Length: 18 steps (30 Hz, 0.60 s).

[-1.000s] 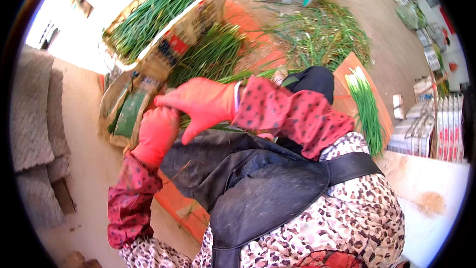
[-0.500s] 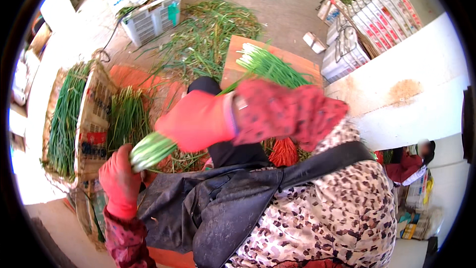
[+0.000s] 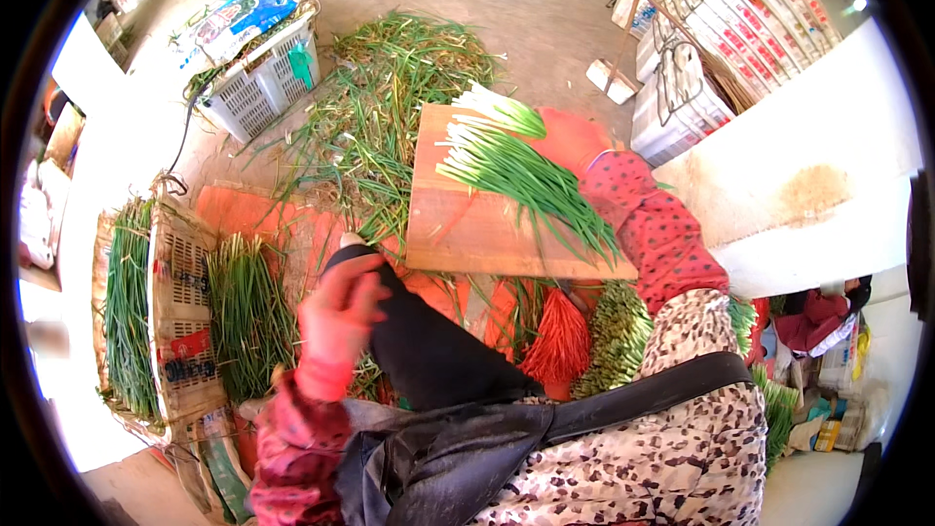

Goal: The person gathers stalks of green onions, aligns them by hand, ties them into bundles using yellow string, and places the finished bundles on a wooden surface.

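My right hand (image 3: 567, 140), in a red glove, is closed around a small bunch of green onions (image 3: 502, 109) at the far side of the wooden board (image 3: 438, 234). The white ends stick out to the left of the glove; the leaves are hidden behind my hand and sleeve. Nearer on the board lies a larger pile of green onions (image 3: 521, 175), white ends to the left. My left hand (image 3: 341, 317), also red-gloved and slightly blurred, hangs above my dark-trousered knee. Its fingers are loosely bent and apart, with nothing seen in them.
At left, long green stalks (image 3: 131, 312) fill a crate (image 3: 175, 370); more stalks (image 3: 248, 307) stand beside it. Trimmed leaves (image 3: 399, 88) litter the floor. Red strings (image 3: 558, 341) and bundled stalks (image 3: 616, 341) sit by my lap. A white pillar (image 3: 808, 185) stands right; a person (image 3: 813, 319) is beyond.
My right hand has moved from the left side over to the board with the bunch. My left hand has let go of the white ends and moved right and up.
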Tool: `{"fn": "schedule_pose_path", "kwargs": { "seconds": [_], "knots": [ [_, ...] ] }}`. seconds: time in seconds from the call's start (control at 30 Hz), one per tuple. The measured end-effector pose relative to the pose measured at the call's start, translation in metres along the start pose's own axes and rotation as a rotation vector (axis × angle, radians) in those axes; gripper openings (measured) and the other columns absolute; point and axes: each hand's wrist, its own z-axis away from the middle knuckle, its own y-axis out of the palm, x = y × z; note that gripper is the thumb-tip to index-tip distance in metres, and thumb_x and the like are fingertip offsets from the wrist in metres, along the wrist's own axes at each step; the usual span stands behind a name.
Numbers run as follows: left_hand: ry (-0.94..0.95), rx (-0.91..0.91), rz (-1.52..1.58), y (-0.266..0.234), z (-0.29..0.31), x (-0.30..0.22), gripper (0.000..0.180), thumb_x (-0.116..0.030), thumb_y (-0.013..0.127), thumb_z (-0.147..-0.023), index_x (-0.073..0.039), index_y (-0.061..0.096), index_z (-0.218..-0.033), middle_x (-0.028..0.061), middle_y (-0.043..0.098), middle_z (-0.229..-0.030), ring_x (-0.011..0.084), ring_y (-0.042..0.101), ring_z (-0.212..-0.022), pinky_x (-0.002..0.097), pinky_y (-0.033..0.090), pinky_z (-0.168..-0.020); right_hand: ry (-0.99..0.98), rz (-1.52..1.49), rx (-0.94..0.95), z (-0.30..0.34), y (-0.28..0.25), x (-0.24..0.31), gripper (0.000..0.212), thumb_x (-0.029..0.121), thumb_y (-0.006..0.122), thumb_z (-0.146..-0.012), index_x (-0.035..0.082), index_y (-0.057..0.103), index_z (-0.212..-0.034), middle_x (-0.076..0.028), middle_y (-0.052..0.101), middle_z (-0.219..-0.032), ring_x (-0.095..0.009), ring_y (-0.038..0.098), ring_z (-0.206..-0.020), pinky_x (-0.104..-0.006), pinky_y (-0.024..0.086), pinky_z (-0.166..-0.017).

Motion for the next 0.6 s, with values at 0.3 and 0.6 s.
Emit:
{"fn": "schedule_pose_path", "kwargs": {
  "seconds": [0.3, 0.6],
  "knots": [
    [-0.559, 0.295, 0.539, 0.162, -0.104, 0.059, 0.039, -0.014, 0.054, -0.09, -0.001, 0.046, -0.126, 0.0123, 0.065, -0.098, 0.0196, 0.064, -0.066, 0.0294, 0.049, -0.055, 0.005, -0.228, -0.002, -0.045, 0.116, -0.022, 0.06, 0.039, 0.071, -0.069, 0.008, 0.056, -0.119, -0.018, 0.065, -0.102, -0.033, 0.063, -0.095, -0.0445, 0.049, -0.081],
    [-0.706, 0.234, 0.574, 0.205, -0.168, 0.116, 0.043, -0.023, 0.052, -0.093, -0.004, 0.044, -0.13, 0.014, 0.058, -0.116, 0.0255, 0.065, -0.084, 0.0356, 0.052, -0.066, 0.028, -0.284, 0.089, -0.033, 0.126, -0.037, 0.076, 0.042, 0.074, -0.068, 0.007, 0.048, -0.13, -0.019, 0.06, -0.112, -0.036, 0.059, -0.101, -0.0429, 0.047, -0.087]
  ]
}}
